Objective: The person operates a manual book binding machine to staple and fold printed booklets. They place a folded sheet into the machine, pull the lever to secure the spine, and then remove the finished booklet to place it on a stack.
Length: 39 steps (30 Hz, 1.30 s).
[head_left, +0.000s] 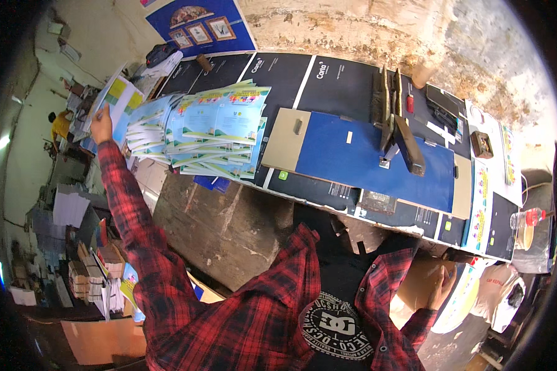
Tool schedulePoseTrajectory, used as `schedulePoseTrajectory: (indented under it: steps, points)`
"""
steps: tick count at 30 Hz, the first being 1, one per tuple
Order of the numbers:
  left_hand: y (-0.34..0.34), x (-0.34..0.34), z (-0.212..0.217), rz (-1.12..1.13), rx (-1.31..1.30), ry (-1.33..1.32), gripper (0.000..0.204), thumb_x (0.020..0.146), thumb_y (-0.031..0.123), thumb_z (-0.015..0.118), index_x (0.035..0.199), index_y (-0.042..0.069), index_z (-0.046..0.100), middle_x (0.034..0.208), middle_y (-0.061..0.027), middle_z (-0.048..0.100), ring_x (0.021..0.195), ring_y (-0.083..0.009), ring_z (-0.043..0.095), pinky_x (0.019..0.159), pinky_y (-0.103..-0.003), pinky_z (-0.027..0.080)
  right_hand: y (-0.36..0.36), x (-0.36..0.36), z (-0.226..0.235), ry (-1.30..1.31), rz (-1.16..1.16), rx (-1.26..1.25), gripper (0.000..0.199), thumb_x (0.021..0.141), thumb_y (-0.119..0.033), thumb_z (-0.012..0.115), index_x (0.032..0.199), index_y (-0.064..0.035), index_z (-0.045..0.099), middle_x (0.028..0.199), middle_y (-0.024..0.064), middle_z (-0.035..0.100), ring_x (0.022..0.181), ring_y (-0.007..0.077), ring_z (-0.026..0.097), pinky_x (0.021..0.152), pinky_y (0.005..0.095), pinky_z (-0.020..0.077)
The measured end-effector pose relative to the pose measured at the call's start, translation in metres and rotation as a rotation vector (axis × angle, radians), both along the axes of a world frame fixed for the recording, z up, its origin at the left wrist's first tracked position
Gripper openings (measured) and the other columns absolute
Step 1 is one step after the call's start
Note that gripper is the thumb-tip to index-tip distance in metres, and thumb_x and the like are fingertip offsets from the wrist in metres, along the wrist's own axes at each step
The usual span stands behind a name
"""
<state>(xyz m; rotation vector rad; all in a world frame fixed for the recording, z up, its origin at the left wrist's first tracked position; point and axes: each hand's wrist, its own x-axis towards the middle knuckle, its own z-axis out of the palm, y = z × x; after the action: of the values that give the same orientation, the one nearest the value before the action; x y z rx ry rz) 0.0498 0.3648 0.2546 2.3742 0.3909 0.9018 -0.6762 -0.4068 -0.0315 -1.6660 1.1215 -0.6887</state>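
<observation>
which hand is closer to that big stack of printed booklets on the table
Left. The left hand is stretched out just beside the stack of booklets, holding a loose printed sheet. The right hand is down by the person's side, below the table edge, far from it.

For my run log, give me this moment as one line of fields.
left hand: raised on printed sheet | right hand: on round printed board | booklet stack: on bench | blue board: under stapler

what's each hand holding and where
The left hand grips a printed sheet by its lower edge. The right hand rests on a cardboard box; a grip cannot be told.
</observation>
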Motion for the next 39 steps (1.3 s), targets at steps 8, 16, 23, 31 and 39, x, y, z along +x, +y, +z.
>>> schedulePoseTrajectory:
  steps: [8, 16, 23, 31, 39]
  points:
    - [-0.061, -0.178, -0.160, -0.375, 0.127, 0.271, 0.044, 0.095, 0.029, 0.065, 0.123, -0.006, 0.059, 0.118, -0.0155, 0.063, 0.103, -0.0222, 0.059, 0.091, -0.035, 0.046, -0.029, 0.045, 0.003, -0.144, 0.189, -0.007, 0.051, 0.096, -0.018, 0.064, 0.139, 0.0028, 0.045, 0.124, 0.0172, 0.060, 0.113, 0.0234, 0.058, 0.098, 0.0337, 0.0459]
    - [-0.235, -0.392, -0.290, -0.633, -0.313, 0.753, 0.043, 0.095, 0.031, 0.066, 0.123, -0.002, 0.060, 0.105, -0.0070, 0.064, 0.096, -0.0153, 0.058, 0.086, -0.031, 0.047, -0.137, 0.092, 0.026, 0.312, -0.042, -0.616, 0.049, 0.087, -0.034, 0.070, 0.119, 0.0004, 0.061, 0.117, 0.0222, 0.062, 0.111, 0.0391, 0.058, 0.097, 0.0460, 0.0446]
    - [-0.284, -0.369, -0.234, -0.776, -0.292, 0.699, 0.047, 0.096, 0.028, 0.066, 0.132, -0.001, 0.055, 0.124, -0.0118, 0.060, 0.108, -0.0181, 0.059, 0.096, -0.031, 0.045, -0.230, 0.106, 0.015, 0.731, -0.194, -0.441, 0.086, 0.069, -0.066, 0.074, 0.122, -0.0001, 0.058, 0.127, 0.0189, 0.055, 0.123, 0.0364, 0.048, 0.100, 0.0516, 0.0392]
    - [-0.342, -0.366, -0.172, -0.750, -0.186, 0.728, 0.048, 0.098, 0.027, 0.061, 0.135, -0.001, 0.052, 0.126, -0.0153, 0.059, 0.118, -0.0243, 0.057, 0.101, -0.036, 0.043, -0.269, 0.128, 0.049, 0.978, -0.164, -0.196, 0.116, 0.045, -0.076, 0.084, 0.127, 0.0005, 0.053, 0.124, 0.0217, 0.059, 0.122, 0.0361, 0.054, 0.103, 0.0482, 0.0414]
    - [-0.485, -0.377, -0.102, -1.591, -0.455, 0.632, 0.043, 0.091, 0.019, 0.067, 0.127, -0.003, 0.058, 0.118, -0.0165, 0.066, 0.109, -0.0272, 0.063, 0.099, -0.040, 0.046, -0.283, 0.107, 0.014, 0.821, -0.306, -0.319, 0.071, 0.071, -0.058, 0.078, 0.117, -0.0043, 0.067, 0.104, 0.0152, 0.072, 0.095, 0.0283, 0.070, 0.086, 0.0400, 0.0515]
